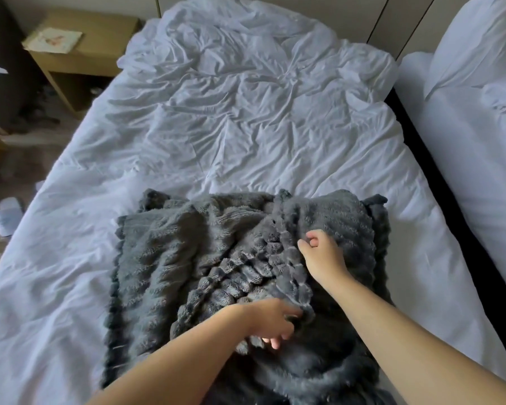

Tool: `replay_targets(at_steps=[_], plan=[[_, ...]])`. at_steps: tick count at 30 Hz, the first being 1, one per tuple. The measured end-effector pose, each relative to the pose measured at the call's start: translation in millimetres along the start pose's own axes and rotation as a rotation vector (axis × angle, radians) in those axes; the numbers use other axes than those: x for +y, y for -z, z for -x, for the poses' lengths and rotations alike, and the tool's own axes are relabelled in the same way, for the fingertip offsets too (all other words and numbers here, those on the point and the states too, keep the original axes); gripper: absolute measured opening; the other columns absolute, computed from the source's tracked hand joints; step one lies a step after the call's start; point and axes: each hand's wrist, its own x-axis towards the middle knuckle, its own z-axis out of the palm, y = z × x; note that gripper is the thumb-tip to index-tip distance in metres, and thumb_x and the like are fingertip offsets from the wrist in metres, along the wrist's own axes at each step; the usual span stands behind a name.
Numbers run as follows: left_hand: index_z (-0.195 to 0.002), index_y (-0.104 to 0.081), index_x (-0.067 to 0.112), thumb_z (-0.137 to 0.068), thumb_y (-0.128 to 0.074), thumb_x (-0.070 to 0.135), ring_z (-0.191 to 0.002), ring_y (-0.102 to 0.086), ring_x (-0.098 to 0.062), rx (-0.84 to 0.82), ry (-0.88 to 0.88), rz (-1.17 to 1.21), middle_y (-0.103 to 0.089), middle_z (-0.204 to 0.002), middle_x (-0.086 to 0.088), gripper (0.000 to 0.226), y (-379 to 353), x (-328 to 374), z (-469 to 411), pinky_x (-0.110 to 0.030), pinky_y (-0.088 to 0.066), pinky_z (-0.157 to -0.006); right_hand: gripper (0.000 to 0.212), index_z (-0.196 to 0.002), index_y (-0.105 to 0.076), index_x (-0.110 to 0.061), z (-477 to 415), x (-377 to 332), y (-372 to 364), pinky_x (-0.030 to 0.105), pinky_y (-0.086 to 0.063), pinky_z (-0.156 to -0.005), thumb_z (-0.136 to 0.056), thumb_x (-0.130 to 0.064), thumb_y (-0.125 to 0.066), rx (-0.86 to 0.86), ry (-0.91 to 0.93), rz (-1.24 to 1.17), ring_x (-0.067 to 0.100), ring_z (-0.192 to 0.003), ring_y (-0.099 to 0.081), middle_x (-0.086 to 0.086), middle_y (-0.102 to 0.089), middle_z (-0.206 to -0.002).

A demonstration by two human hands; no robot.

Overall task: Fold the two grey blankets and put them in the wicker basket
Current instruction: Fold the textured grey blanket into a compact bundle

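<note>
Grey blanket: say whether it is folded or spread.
Partly folded: the grey blanket lies in rumpled, overlapping layers on the bed, edges uneven.

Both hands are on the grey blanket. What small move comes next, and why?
Probably lift the bunched edge and lay it flat: the left hand and right hand both hold that edge, and the grey blanket lies rumpled on the bed, not yet neatly folded.
</note>
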Motion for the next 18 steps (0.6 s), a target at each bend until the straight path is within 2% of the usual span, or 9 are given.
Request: replay_targets(at_steps=[3, 5, 8, 10, 11, 12, 15, 17, 18], plan=[[-0.135, -0.053, 0.027, -0.086, -0.043, 0.012, -0.103, -0.062, -0.021, -0.127, -0.104, -0.242, -0.061, -0.129, -0.005, 0.052, -13.7, 14.3, 9.1, -0.031, -0.046, -0.096, 0.082, -0.146, -0.027, -0.014, -11.0, -5.0, -21.3, 0.035, -0.04, -0.09, -0.083, -0.053, -0.062, -0.046, -0.151, -0.036, 0.029, -0.127, -0.045, 0.011, -0.035, -0.147], [-0.131, -0.057, 0.022, -0.088, -0.042, 0.011, -0.119, -0.055, -0.025, -0.086, -0.096, -0.305, -0.057, -0.134, -0.004, 0.047, -11.6, 11.2, 17.2, -0.036, -0.041, -0.104, 0.093, -0.15, -0.015, -0.015, -17.1, -2.1, -35.6, 0.039, -0.042, -0.096, -0.081, -0.05, -0.067, -0.101, -0.209, 0.103, 0.032, -0.131, -0.042, 0.013, -0.027, -0.151], [-0.125, -0.061, 0.023, -0.086, -0.039, 0.008, -0.11, -0.061, -0.019, 0.135, -0.023, -0.172, -0.061, -0.126, -0.001, 0.047, 11.1, -7.6, 25.9, -0.035, -0.05, -0.097, 0.055, -0.145, -0.03, -0.012, -28.4, 5.2, -42.2, 0.036, -0.05, -0.081, -0.095, -0.021, -0.051, -0.016, -0.212, 0.185, 0.033, -0.113, -0.057, 0.015, -0.048, -0.138], [-0.122, -0.06, 0.026, -0.087, -0.037, 0.006, -0.086, -0.067, -0.011, 0.319, 0.068, -0.017, -0.061, -0.118, 0.002, 0.047, 36.1, -23.0, 23.3, -0.023, -0.056, -0.072, 0.042, -0.138, -0.044, -0.009, -35.6, 10.8, -36.1, 0.038, -0.05, -0.081, -0.097, -0.01, -0.039, 0.136, -0.308, -0.072, 0.034, -0.108, -0.059, 0.017, -0.056, -0.13], [-0.122, -0.059, 0.026, -0.088, -0.037, 0.006, -0.074, -0.064, -0.009, 0.41, 0.111, 0.025, -0.06, -0.115, 0.002, 0.046, 50.3, -28.6, 18.7, -0.019, -0.052, -0.06, 0.041, -0.135, -0.049, -0.007, -36.9, 17.0, -29.9, 0.038, -0.049, -0.085, -0.096, -0.007, -0.036, 0.23, -0.357, -0.207, 0.035, -0.111, -0.057, 0.018, -0.057, -0.13], [-0.123, -0.058, 0.026, -0.088, -0.039, 0.005, -0.073, -0.061, -0.009, 0.499, 0.133, 0.024, -0.058, -0.116, 0.001, 0.044, 64.5, -32.3, 11.2, -0.019, -0.049, -0.059, 0.04, -0.131, -0.052, -0.005, -36.4, 25.3, -22.0, 0.038, -0.046, -0.089, -0.095, -0.005, -0.034, 0.315, -0.394, -0.298, 0.036, -0.113, -0.056, 0.019, -0.057, -0.13], [-0.128, -0.053, 0.021, -0.084, -0.051, 0.007, -0.11, -0.055, -0.02, 0.688, 0.115, -0.043, -0.053, -0.128, -0.006, 0.047, 96.9, -25.8, -22.0, -0.027, -0.045, -0.091, 0.041, -0.134, -0.05, -0.005, -20.0, 60.8, 2.0, 0.041, -0.044, -0.093, -0.095, -0.006, -0.035, 0.36, -0.509, -0.202, 0.036, -0.12, -0.052, 0.019, -0.053, -0.135], [-0.132, -0.049, 0.018, -0.08, -0.058, 0.011, -0.12, -0.05, -0.023, 0.729, 0.074, -0.015, -0.052, -0.131, -0.007, 0.053, 106.4, -11.2, -49.5, -0.03, -0.042, -0.098, 0.042, -0.137, -0.047, -0.002, -4.3, 96.1, 11.3, 0.04, -0.046, -0.09, -0.096, -0.007, -0.037, 0.22, -0.672, -0.054, 0.037, -0.118, -0.053, 0.02, -0.052, -0.135], [-0.134, -0.047, 0.017, -0.079, -0.061, 0.013, -0.119, -0.051, -0.025, 0.71, 0.059, -0.003, -0.055, -0.131, -0.007, 0.057, 107.9, -2.2, -63.0, -0.03, -0.043, -0.094, 0.039, -0.133, -0.049, 0.0, 3.5, 112.7, 15.4, 0.039, -0.048, -0.081, -0.096, -0.008, -0.039, 0.137, -0.752, -0.024, 0.036, -0.107, -0.058, 0.021, -0.056, -0.128]])
